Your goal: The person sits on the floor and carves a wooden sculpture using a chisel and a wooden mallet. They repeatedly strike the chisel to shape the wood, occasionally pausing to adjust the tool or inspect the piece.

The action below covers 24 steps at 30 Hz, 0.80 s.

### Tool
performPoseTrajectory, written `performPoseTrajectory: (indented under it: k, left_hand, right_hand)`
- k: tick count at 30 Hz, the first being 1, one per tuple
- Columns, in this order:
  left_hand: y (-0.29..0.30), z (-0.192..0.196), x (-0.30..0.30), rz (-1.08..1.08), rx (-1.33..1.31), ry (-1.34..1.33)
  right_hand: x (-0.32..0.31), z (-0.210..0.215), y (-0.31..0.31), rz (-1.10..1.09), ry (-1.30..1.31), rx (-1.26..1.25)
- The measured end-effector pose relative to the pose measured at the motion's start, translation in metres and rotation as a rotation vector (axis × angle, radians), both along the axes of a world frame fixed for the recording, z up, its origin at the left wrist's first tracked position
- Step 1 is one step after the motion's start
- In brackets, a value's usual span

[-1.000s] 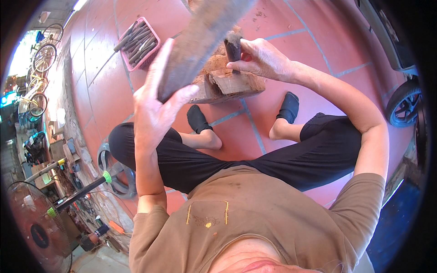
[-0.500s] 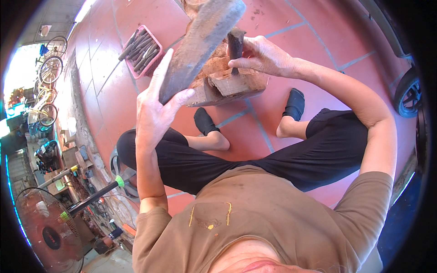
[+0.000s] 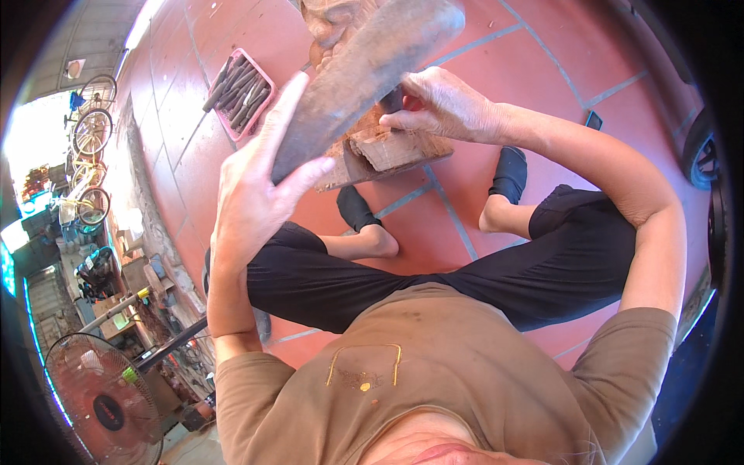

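Person sits on the red tiled floor [image 3: 232, 46], legs spread in black trousers [image 3: 434, 263] and dark socks, so the work sits between the feet within easy reach. Left hand [image 3: 252, 194] is raised and wrapped around the lower end of a long, flat, dark weathered wooden mallet [image 3: 364, 74]; thumb up along one face, fingers round the other, head of the mallet angled up and away over the work — reads as a striking grip, held at the thin end for swing. Right hand [image 3: 446, 105] is closed around a short dark tool handle [image 3: 393, 99], probably a chisel; its tip is hidden behind the mallet and hand, so contact with the wood can't be confirmed. The handle stands roughly upright just under the mallet head, which fits holding it in line for a blow. The reddish-brown carved wooden block [image 3: 387, 147] lies on the floor just ahead of the feet, freshly cut pale faces toward the person; its far part is covered by the mallet. A taller carved wooden piece [image 3: 333, 19] stands just beyond it at the top edge, partly cut off. Pink rectangular plastic tray [image 3: 240, 85] full of dark carving tools sits on the floor to the left of the block, near but apart — spare tools kept on the mallet side. Far left: bicycles [image 3: 89, 132], a red standing fan [image 3: 101, 399], workshop clutter. Dark vehicle wheel [image 3: 701, 147] at right edge.
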<state>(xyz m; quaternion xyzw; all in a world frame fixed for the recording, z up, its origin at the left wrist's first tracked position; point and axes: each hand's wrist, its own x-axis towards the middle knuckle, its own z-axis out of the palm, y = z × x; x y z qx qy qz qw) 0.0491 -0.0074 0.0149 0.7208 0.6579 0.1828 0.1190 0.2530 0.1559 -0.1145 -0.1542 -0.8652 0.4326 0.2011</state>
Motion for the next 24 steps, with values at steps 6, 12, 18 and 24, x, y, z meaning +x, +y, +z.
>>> performPoseTrajectory:
  k: [6, 12, 18, 24]
  left_hand:
    - [0.012, 0.015, -0.015, -0.026, 0.065, -0.08]
    - [0.014, 0.03, 0.006, 0.141, 0.132, -0.542]
    - [0.024, -0.004, -0.015, -0.108, 0.015, -0.09]
    - [0.033, -0.009, -0.035, -0.099, -0.022, -0.217]
  right_hand:
    - [-0.002, 0.001, 0.0, 0.003, 0.043, 0.044]
    - [-0.002, -0.004, 0.0, -0.001, 0.086, 0.036]
    - [-0.005, -0.01, 0.003, -0.065, 0.003, -0.085]
    - [-0.011, 0.008, -0.008, -0.12, -0.123, -0.106]
